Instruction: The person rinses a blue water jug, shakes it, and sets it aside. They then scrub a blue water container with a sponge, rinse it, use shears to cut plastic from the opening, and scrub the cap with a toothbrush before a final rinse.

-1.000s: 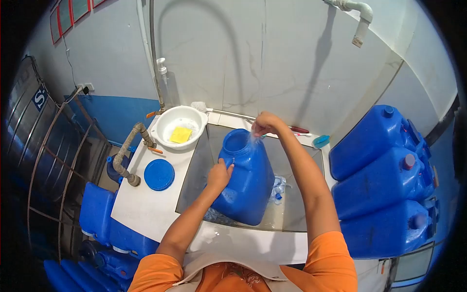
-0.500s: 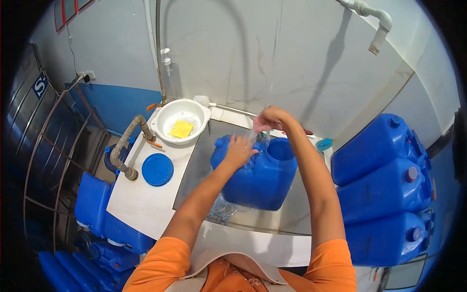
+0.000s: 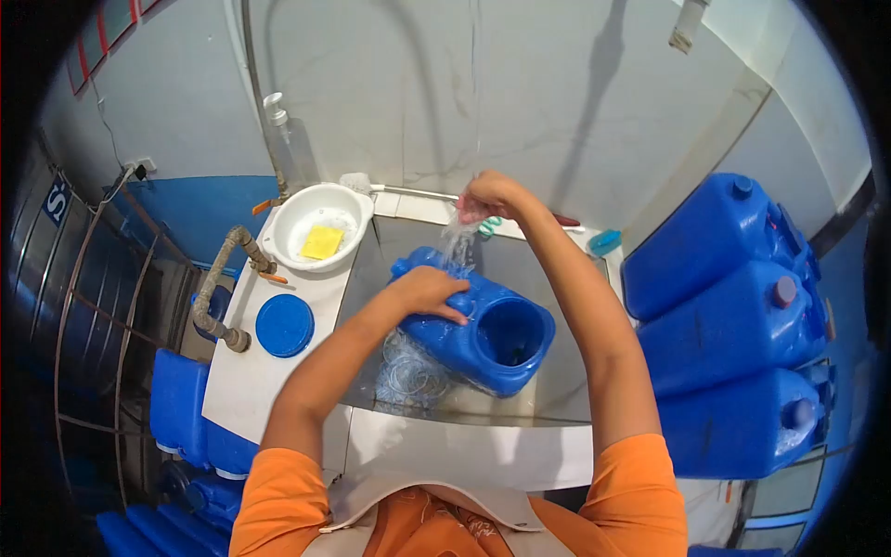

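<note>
Blue jug point(image 3: 457, 336) in the sink point(image 3: 568, 357), its top running back-left to near-right with mouth rightmost, lies directly under the gripping left hand point(image 3: 430, 291); right hand point(image 3: 490, 197), farther, curls beyond by splashing water point(image 3: 455, 243), hold unclear.

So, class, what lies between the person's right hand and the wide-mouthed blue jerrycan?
The head view shows a splashing stream of water between the right hand and the wide-mouthed blue jerrycan.
</note>
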A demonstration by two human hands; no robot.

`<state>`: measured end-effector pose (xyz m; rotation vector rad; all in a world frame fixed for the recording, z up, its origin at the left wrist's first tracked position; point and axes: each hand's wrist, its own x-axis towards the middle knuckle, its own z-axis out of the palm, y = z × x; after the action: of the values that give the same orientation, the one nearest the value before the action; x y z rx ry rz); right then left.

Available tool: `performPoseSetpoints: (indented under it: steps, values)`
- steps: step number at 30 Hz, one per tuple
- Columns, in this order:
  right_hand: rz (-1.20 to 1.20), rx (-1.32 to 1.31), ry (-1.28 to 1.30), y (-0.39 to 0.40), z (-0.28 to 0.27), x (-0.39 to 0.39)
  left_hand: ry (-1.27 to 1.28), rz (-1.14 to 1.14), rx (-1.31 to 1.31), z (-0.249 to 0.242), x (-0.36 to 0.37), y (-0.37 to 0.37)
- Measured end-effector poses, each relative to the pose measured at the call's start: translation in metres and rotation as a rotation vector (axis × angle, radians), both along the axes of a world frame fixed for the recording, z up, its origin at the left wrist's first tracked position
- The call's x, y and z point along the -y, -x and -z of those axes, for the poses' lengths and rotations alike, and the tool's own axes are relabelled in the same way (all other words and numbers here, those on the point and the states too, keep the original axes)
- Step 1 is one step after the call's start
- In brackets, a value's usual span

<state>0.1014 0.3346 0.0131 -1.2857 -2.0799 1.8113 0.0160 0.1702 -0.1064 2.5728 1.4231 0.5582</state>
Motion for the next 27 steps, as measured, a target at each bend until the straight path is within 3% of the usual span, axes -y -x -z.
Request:
performPoseSetpoints:
  steps: [2,3,8,15,18,20,21,23,25,27]
  values:
    - [-0.05,0.045,-0.014,0.0,0.006,-0.005,0.324,-0.058,-0.239,-0.007,0.022,0.006]
    - [-0.043,0.048,0.005,0.0,0.012,-0.009,0.341,-0.047,-0.238,0.001,0.032,0.01]
    - [-0.104,0.05,-0.091,-0.007,0.028,-0.004,0.171,-0.131,0.019,0.039,0.072,0.03]
    - [0.017,0.001,-0.005,-0.011,0.048,-0.005,0.124,-0.082,-0.031,0.048,0.085,0.034]
    - [-0.012,0.021,-0.041,-0.013,0.04,-0.001,0.198,-0.279,-0.033,0.036,0.074,0.013]
    - [-0.08,0.009,-0.087,-0.013,0.046,-0.01,0.237,-0.533,0.047,0.031,0.066,-0.001]
    - [-0.084,0.005,-0.104,-0.011,0.047,-0.013,0.219,-0.537,0.047,0.032,0.062,-0.007]
    - [-0.938,0.508,-1.309,-0.01,0.042,-0.005,0.236,-0.762,0.239,0.036,0.055,-0.018]
    - [-0.532,0.198,-0.854,-0.024,0.063,0.022,0.163,-0.818,0.287,0.03,0.052,-0.037]
    - [-0.836,0.315,-0.829,-0.043,0.058,0.069,0.246,-0.95,0.392,0.03,0.042,-0.048]
